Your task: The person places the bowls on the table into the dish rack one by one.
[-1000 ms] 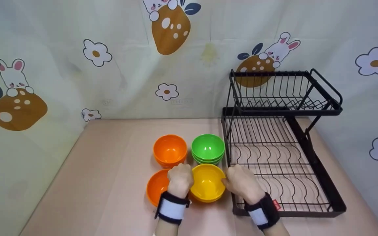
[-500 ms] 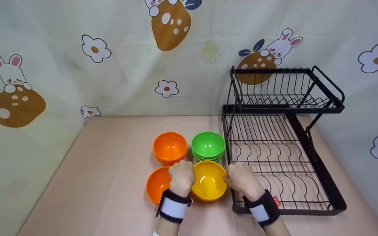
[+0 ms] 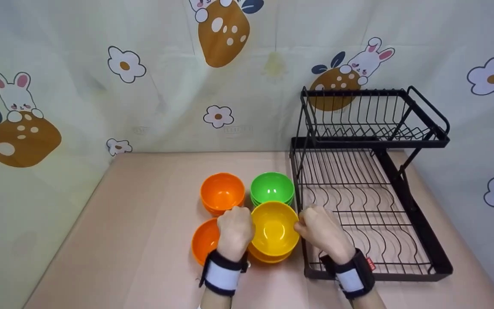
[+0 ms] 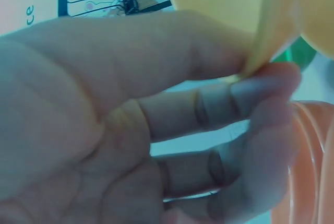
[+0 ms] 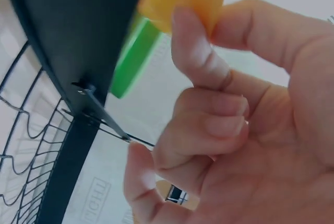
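Note:
Both hands hold a yellow bowl (image 3: 275, 229) by its opposite rims, raised and tilted above another yellow bowl (image 3: 269, 257). The left hand (image 3: 235, 229) pinches the near-left rim between thumb and forefinger, which the left wrist view shows closely on the bowl edge (image 4: 255, 51). The right hand (image 3: 322, 231) pinches the other side; in the right wrist view its thumb and forefinger meet on the yellow rim (image 5: 195, 4). Behind it sits a stack of green bowls (image 3: 272, 189). An orange bowl (image 3: 204, 244) lies left of the left hand, partly hidden by it.
A stack of orange bowls (image 3: 222, 193) stands behind the left hand. To the right is a black two-tier dish rack (image 3: 405, 206), its left edge close to the right hand. A patterned curtain (image 3: 165, 86) hangs behind the table (image 3: 135, 240).
The yellow bowl has risen off the one beneath, which now shows below it, and has shifted slightly right and away. Both hands have moved up with it.

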`<action>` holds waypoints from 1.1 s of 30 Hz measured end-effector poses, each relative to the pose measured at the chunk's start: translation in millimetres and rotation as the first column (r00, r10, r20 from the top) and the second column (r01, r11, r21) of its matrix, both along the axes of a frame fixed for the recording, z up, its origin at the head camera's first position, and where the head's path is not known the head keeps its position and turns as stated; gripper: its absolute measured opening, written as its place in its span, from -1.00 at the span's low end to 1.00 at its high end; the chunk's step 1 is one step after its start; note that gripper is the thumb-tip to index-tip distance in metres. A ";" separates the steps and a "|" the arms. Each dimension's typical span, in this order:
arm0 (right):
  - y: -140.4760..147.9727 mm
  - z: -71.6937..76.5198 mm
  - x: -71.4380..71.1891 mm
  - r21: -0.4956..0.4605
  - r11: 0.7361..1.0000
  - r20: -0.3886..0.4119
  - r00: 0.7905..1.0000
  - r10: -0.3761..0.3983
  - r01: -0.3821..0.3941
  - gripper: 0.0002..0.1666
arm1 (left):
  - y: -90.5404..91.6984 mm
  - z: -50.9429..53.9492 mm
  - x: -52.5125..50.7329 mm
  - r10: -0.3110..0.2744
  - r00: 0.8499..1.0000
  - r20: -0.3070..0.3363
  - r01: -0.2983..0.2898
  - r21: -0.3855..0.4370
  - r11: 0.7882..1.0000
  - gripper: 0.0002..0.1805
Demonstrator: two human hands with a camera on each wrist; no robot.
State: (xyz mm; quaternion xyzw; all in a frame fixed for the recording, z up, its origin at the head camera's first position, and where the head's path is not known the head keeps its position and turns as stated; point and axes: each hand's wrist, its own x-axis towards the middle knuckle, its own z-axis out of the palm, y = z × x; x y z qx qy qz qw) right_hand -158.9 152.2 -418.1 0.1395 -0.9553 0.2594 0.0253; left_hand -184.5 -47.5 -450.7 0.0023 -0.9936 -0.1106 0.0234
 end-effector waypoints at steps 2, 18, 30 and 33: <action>1.5 3.4 1.4 -0.015 1.000 -0.018 1.000 -0.014 0.013 -0.67 | -2.1 -21.8 -11.3 -0.008 0.999 -0.033 0.009 0.026 1.000 -0.84; 17.9 16.8 3.6 -0.072 0.995 -0.161 0.984 -0.080 0.070 -0.87 | 6.5 -55.4 -27.6 -0.071 0.943 -0.325 0.145 0.211 0.967 -0.78; 21.3 14.3 -0.5 -0.148 0.984 -0.216 0.968 -0.129 0.099 -0.89 | 11.7 -25.2 -12.3 -0.088 0.922 -0.378 0.204 0.279 0.938 -0.82; 21.7 13.7 -2.8 -0.182 0.979 -0.218 0.967 -0.132 0.092 -0.87 | 12.7 -17.8 -7.6 -0.101 0.901 -0.423 0.250 0.314 0.916 -0.82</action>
